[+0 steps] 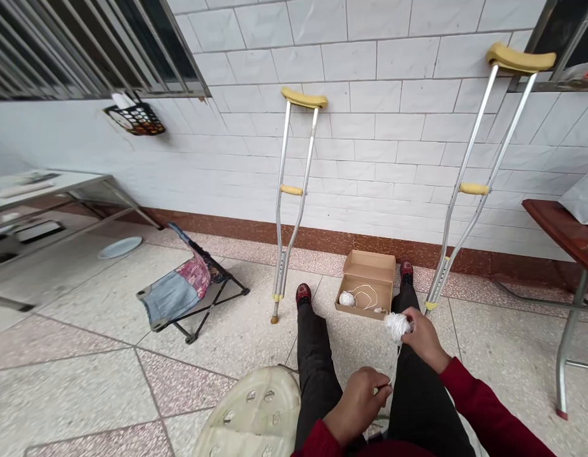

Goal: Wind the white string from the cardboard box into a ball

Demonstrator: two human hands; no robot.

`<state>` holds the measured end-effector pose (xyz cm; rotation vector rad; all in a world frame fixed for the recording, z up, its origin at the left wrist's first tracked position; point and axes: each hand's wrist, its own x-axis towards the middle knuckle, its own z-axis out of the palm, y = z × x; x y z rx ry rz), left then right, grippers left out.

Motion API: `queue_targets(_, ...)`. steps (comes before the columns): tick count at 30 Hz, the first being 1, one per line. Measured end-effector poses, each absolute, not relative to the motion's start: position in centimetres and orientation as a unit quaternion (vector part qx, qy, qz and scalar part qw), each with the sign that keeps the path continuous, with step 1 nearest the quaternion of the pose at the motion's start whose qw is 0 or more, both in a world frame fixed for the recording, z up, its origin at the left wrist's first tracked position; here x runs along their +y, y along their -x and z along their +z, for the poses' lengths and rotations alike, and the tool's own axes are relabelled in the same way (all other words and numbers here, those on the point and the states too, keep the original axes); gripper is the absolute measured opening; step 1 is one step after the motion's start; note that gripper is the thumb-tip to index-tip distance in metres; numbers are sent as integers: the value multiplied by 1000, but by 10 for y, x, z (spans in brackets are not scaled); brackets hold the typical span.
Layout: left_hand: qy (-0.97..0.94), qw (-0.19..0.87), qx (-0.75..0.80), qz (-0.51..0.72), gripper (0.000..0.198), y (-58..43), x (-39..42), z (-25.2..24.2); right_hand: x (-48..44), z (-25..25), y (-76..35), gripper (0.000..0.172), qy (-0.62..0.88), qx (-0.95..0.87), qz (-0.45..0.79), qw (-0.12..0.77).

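Observation:
My right hand (424, 339) grips a ball of white string (398, 327) above my right thigh. From the ball a strand of string (396, 365) runs down to my left hand (363, 404), whose thumb and fingers pinch it over my lap. Just beyond the ball, an open cardboard box (368, 264) lies on the floor between my feet. Inside it are another white ball of string (346, 298), a loose loop of string and a small pale item at the front right corner that I cannot make out.
Two crutches (292, 190) (473, 189) lean on the tiled wall, one either side of the box. A folding cloth chair (172, 303) stands left, a round plastic stool (255, 412) nearer me. Tables (560, 225) (79, 184) flank both sides; a light plate (120, 247) lies on the floor.

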<state>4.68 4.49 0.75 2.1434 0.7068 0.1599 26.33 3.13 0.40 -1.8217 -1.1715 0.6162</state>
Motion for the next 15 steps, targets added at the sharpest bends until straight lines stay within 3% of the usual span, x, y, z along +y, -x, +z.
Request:
queue_targets(2,-870,406,267,87,29,-44,56,22,19,-17,-251,38,713,-539,236,380)
queue_targets(5,-869,402,264,119,27,-41,80,35,-10,-32,-220,32,621,-601,356,355)
queue_targets(9,-826,469,284,128,38,-44,96,22,-28,-14,-197,34,534,-496,525,440)
queue_targets(12,-763,556,306,121,42,-50,83,2,-18,12,-208,34,536,-370,553,520)
queue_targets(15,-723,601,316,127,43,-51,63,-11,-3,29,-229,31,562,-296,570,521)
